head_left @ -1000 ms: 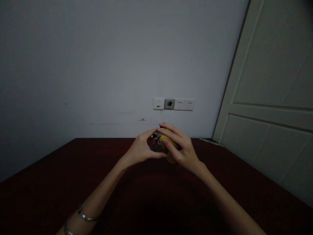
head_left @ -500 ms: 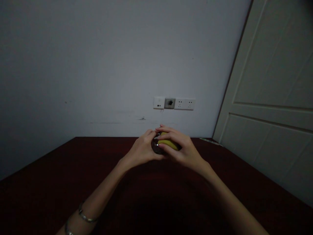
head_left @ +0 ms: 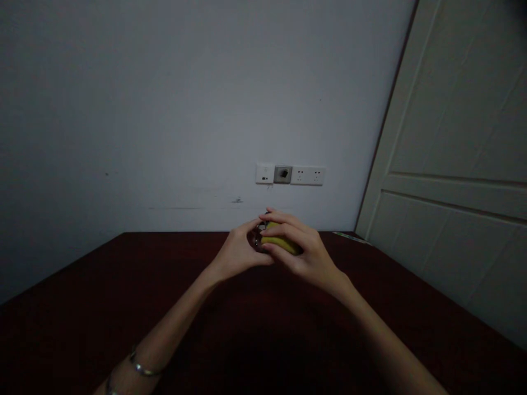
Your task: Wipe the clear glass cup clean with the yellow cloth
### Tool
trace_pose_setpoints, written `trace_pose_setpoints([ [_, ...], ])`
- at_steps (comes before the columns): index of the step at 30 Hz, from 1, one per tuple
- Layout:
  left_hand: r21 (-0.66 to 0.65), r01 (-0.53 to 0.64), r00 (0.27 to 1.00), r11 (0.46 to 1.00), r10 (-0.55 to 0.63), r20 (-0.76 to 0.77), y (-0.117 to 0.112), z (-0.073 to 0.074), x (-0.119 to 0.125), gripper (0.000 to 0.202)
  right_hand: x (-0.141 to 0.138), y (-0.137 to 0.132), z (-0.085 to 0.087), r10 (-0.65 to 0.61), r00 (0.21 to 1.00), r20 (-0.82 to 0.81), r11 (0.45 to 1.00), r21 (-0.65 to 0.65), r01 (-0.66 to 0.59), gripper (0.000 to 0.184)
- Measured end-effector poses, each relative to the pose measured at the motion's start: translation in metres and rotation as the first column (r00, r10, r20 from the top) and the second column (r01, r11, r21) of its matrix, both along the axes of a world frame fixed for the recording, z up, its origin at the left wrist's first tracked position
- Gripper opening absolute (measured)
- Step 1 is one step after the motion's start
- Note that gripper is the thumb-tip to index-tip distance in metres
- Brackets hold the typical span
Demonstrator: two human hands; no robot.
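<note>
While a metal bracelet (head_left: pixel 144 370) shows at the near left, the left hand (head_left: pixel 236 249) curves around a clear, shiny object (head_left: pixel 256 241) over the middle of the dark red table (head_left: pixel 123 285). Just right of it, a yellow object (head_left: pixel 282 243) sits clasped in the right hand (head_left: pixel 315 249). A thin strip (head_left: pixel 352 237) lies far right, near the pale door (head_left: pixel 448 181).

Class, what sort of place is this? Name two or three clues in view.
Probably an ordinary indoor room, perhaps in a home: a dark red tabletop meets a pale wall with sockets, beside what looks like a panelled door.
</note>
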State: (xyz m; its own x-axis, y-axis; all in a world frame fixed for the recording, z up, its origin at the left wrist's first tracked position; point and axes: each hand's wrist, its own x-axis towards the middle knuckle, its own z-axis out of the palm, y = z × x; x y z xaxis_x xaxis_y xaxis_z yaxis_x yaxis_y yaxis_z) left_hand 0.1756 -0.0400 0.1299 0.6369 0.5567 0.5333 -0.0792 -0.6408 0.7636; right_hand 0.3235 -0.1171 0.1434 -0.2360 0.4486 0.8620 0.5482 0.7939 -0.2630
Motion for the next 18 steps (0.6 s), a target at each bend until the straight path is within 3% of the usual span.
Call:
trace_pose_setpoints([
  [6,-0.102,0.054,0.998,0.993,-0.049,0.049,-0.001,0.001,0.001,0.07,0.002,0.011,-0.003,-0.058,0.921,-0.386,0.994,-0.106,0.018,0.01],
  [8,-0.111,0.056,0.998,0.992,-0.051,0.045,-0.001,0.002,0.0,0.07,0.002,0.009,-0.002,-0.032,0.933,-0.357,0.996,-0.089,0.0,0.011],
  [13,-0.15,0.085,0.995,0.985,-0.076,0.065,-0.004,0.009,-0.002,0.07,0.004,-0.001,0.003,0.075,0.992,-0.104,0.997,0.017,-0.073,0.015],
  [18,-0.198,0.15,0.986,0.969,-0.131,0.106,-0.011,0.016,-0.004,0.061,0.006,0.001,0.003,0.077,0.957,-0.279,0.996,-0.025,-0.088,0.013],
])
